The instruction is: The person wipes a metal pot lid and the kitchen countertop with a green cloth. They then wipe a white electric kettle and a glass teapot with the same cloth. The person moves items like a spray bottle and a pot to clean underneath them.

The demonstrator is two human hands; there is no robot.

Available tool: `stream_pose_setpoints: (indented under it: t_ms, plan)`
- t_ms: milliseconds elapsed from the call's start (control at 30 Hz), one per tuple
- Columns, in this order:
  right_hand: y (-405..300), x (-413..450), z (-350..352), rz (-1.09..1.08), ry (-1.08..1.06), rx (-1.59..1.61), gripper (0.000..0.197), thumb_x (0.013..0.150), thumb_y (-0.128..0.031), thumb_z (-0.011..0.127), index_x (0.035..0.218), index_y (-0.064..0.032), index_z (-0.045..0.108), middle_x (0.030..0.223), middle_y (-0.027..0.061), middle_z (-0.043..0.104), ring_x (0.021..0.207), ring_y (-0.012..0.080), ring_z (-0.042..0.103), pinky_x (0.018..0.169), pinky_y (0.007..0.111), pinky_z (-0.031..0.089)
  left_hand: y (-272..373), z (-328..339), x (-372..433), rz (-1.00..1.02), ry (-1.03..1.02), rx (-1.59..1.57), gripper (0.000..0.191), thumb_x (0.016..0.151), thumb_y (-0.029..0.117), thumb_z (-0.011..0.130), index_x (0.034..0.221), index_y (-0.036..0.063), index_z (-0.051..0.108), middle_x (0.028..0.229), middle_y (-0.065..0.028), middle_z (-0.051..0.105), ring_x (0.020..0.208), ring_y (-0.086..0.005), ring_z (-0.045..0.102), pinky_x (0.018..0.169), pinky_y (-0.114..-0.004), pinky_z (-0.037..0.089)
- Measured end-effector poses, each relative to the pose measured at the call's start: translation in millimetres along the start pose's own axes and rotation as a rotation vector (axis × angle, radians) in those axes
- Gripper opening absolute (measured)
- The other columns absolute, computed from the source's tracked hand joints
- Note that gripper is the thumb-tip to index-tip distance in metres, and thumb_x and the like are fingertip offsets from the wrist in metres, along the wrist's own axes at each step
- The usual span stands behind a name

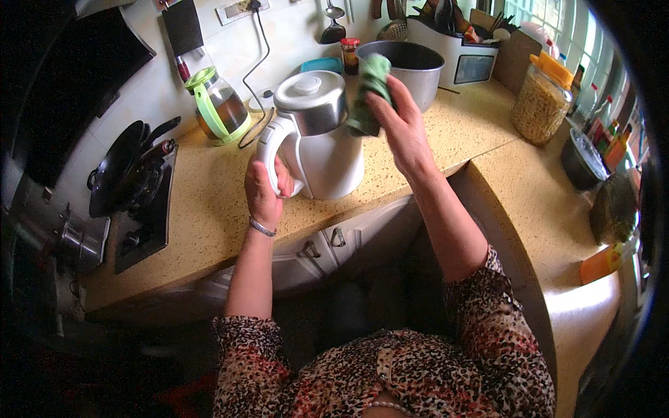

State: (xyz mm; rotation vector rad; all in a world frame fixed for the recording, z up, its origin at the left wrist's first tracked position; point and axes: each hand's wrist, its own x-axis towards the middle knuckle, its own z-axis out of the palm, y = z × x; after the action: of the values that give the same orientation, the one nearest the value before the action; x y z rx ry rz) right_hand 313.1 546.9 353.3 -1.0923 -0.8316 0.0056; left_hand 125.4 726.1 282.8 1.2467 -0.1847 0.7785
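Observation:
A white electric kettle or jug (334, 162) with a steel collar and a white lid (309, 90) stands upright near the counter's front edge. My left hand (265, 190) wraps around the lower part of its white handle (277, 146). In my right hand (400, 123) is a bunched green cloth (368, 94), slightly blurred, beside the jug's upper right side. Whether the cloth touches the steel collar, I cannot tell. My left palm and some fingers are partly hidden by the handle.
Behind the right hand stands a deep metal pot (426, 78). A glass teapot with a green handle (222, 109) is to the left, near a hanging power cord (261, 62). Black woks (123, 162) rest on the hob. A jar with an orange lid (541, 104) stands right.

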Motion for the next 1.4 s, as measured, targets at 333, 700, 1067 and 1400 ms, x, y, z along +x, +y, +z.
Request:
stream_pose_setpoints:
  t_ms: [333,700,1067,1400]
  plan:
    - [54,-12,7,0.079,-0.042,-0.528,0.036,0.085,-0.012,0.048,0.114,0.0065,0.058,0.108,0.0322,0.058,0.102,0.0489,0.057,0.095,0.051,0.046,-18,18,-16,-0.059,0.179,0.343,0.072,0.092,-0.01,0.054,0.156,0.0033,0.025,0.157,-0.0096,0.035,0.142,-0.021,0.037,0.115,-0.036,0.036]
    - [25,-43,20,-0.16,0.004,-0.69,0.04,0.081,-0.002,0.052,0.121,0.0043,0.055,0.111,0.0287,0.053,0.102,0.047,0.053,0.091,0.05,0.046,-28,6,-15,-0.031,0.192,0.393,0.07,0.092,-0.009,0.057,0.155,0.0043,0.029,0.158,-0.01,0.035,0.143,-0.022,0.036,0.115,-0.036,0.034]
    - [11,-85,68,-0.512,-0.161,-0.997,0.045,0.075,0.0,0.061,0.12,-0.0018,0.057,0.129,0.0311,0.044,0.111,0.0467,0.049,0.094,0.053,0.046,-46,-12,-5,0.101,0.248,0.635,0.056,0.091,0.004,0.068,0.143,0.0023,0.049,0.138,-0.0111,0.059,0.122,-0.0179,0.056,0.098,-0.033,0.048]
    - [32,-108,63,-0.549,-0.357,-0.963,0.034,0.074,-0.009,0.064,0.108,-0.0103,0.069,0.126,0.0155,0.052,0.108,0.0368,0.053,0.091,0.045,0.049,-50,-9,-14,-0.077,0.271,0.417,0.042,0.087,-0.001,0.07,0.128,0.0048,0.059,0.114,-0.0038,0.065,0.103,-0.0156,0.061,0.09,-0.032,0.052]
